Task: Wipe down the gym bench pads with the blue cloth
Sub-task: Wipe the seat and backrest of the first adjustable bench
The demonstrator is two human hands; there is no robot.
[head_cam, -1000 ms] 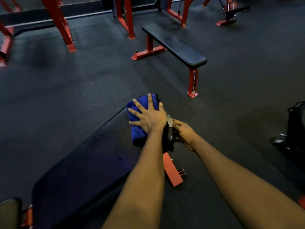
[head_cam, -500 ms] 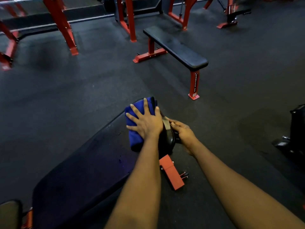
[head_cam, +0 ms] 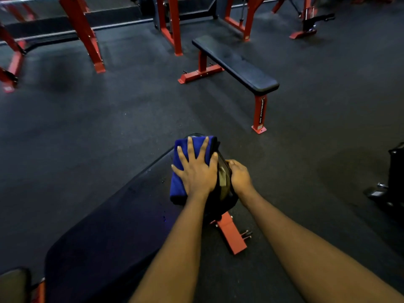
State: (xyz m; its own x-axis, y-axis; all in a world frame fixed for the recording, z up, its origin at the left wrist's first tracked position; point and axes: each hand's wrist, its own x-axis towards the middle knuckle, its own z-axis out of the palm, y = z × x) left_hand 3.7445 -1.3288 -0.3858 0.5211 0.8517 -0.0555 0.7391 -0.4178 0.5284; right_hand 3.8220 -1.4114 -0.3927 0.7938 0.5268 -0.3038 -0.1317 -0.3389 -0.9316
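Note:
The near bench's black pad [head_cam: 109, 226] runs from the lower left up to the middle of the view. A folded blue cloth [head_cam: 178, 186] lies on its far end. My left hand [head_cam: 196, 173] presses flat on the cloth with its fingers spread. Just right of it, my right hand [head_cam: 239, 176] grips the pad's end edge, fingers curled over it. Small droplets show on the pad beside the cloth.
A second flat bench [head_cam: 236, 66] with red legs stands on the dark rubber floor ahead. Red rack uprights [head_cam: 87, 40] line the back. This bench's red foot [head_cam: 231, 235] sticks out below my hands. A black piece of equipment [head_cam: 395, 171] sits at the right edge.
My left hand has barely moved on the cloth at the pad's far end. My right hand keeps its hold on the end edge. The view has shifted slightly.

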